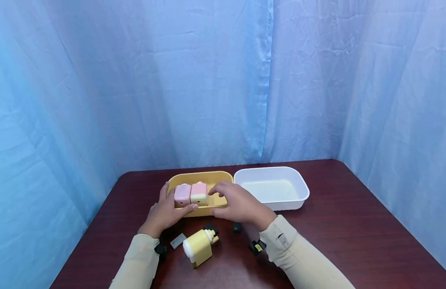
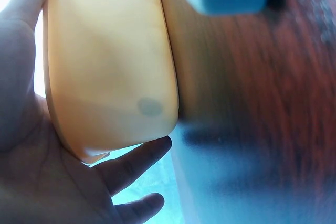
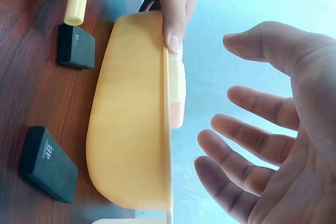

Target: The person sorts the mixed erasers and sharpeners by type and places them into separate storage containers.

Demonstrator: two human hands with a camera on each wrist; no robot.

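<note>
My left hand (image 1: 164, 213) grips the left front corner of a yellow bin (image 1: 197, 212), thumb over the front rim and fingers round the end wall. Inside, side by side at the left, stand a lilac-pink boxy thing (image 1: 182, 195) and a pink-and-cream one (image 1: 199, 194), each with a small dark hole in front. Over the bin's right part hovers my right hand (image 1: 241, 202), fingers spread and lightly bent, and the right wrist view shows nothing in it. Nearer me on the table is a yellow crank pencil sharpener (image 1: 200, 248) with a white end.
A white bin (image 1: 271, 188) stands right beside the yellow one. Black erasers marked 4B (image 3: 48, 163) lie in front of the yellow bin. A small grey block (image 1: 177, 241) is left of the sharpener. Blue curtains (image 1: 208, 80) hang behind the dark red table (image 1: 346, 224).
</note>
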